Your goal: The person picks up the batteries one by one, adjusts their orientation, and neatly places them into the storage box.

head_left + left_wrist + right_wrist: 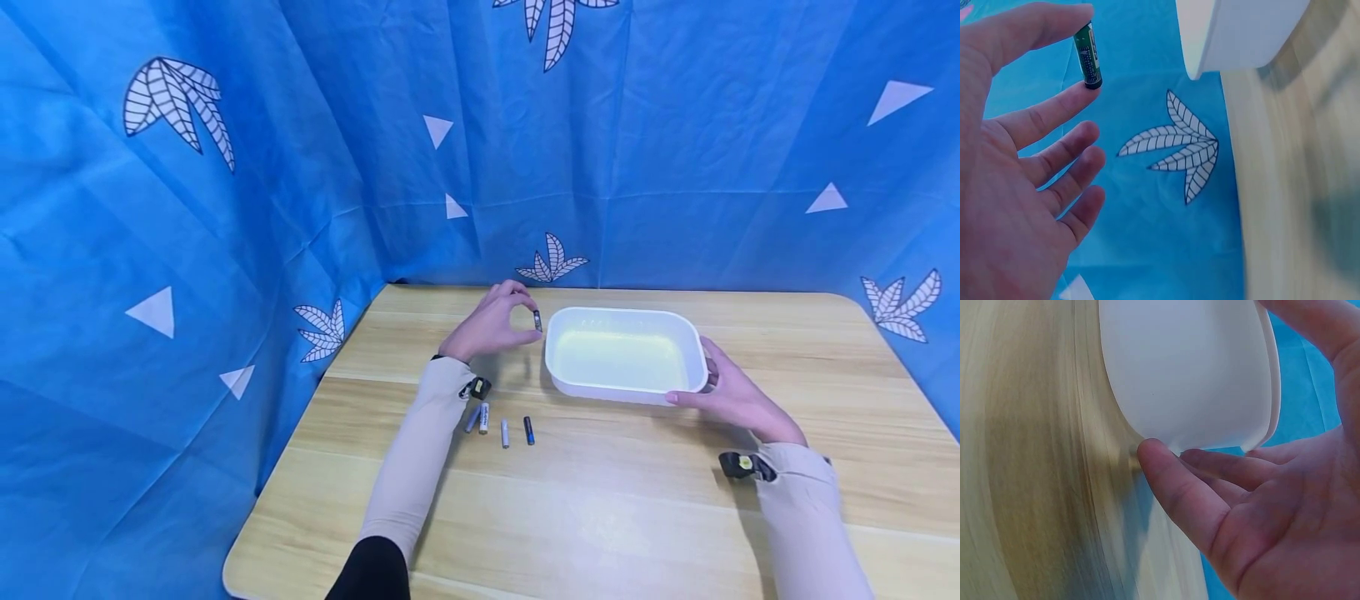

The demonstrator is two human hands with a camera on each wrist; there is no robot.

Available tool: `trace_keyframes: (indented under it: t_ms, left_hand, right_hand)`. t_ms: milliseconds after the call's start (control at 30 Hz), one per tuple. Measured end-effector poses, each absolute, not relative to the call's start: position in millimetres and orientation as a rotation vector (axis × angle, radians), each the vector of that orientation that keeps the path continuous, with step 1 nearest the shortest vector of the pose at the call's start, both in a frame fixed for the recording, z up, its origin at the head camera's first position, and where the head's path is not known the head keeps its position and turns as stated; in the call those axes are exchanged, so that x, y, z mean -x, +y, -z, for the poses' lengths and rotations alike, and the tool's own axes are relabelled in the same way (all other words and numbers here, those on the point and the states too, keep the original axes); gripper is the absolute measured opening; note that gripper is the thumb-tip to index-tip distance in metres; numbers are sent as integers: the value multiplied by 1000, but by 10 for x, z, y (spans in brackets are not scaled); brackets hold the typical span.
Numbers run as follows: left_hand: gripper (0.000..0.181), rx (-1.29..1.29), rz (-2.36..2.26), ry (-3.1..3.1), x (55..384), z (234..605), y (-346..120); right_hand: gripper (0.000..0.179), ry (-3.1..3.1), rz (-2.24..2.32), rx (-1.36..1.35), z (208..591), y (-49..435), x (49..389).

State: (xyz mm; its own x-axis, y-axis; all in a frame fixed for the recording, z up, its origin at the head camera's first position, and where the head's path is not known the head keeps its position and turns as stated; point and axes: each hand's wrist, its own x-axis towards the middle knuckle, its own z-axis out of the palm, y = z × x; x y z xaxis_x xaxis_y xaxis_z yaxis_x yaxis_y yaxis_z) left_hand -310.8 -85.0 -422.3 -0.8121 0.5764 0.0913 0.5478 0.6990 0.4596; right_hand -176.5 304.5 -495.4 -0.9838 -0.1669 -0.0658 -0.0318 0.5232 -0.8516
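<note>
My left hand (495,321) pinches a small dark battery (537,321) by its two ends between thumb and index finger. In the left wrist view the battery (1087,56) shows dark green with a black end, and the other fingers are spread. It is held just left of a white plastic bin (626,394), above the table. My right hand (738,396) grips the bin's right end, thumb at the near corner. The right wrist view shows fingers under and beside the bin (1191,375), which looks slightly raised or tilted; whether its base touches the table I cannot tell.
On the wooden table (600,517), near my left forearm, lie several loose batteries: a white one (483,418), a bluish one (472,418), a pale one (505,433) and a black-and-blue one (529,430). A blue patterned curtain (525,150) hangs behind and to the left.
</note>
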Motion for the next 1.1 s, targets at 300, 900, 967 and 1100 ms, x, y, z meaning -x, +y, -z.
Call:
trace_keyframes:
  t_ms: [300, 900, 967, 1100]
  left_hand:
    - [47, -1023, -543, 2840, 3202, 4179, -563]
    - [45, -1126, -297, 2781, 3245, 4347, -203]
    - [45, -1127, -283, 2775, 3255, 4371, -187]
    - [44, -1146, -244, 2770, 3276, 4409, -161]
  right_hand:
    - [123, 2627, 1465, 186, 4982, 3062, 1782]
    - [122, 2621, 1480, 185, 5000, 3053, 1803]
    - [122, 2618, 1486, 179, 4997, 3044, 1801]
    - [122, 2616, 1498, 172, 5001, 3032, 1804]
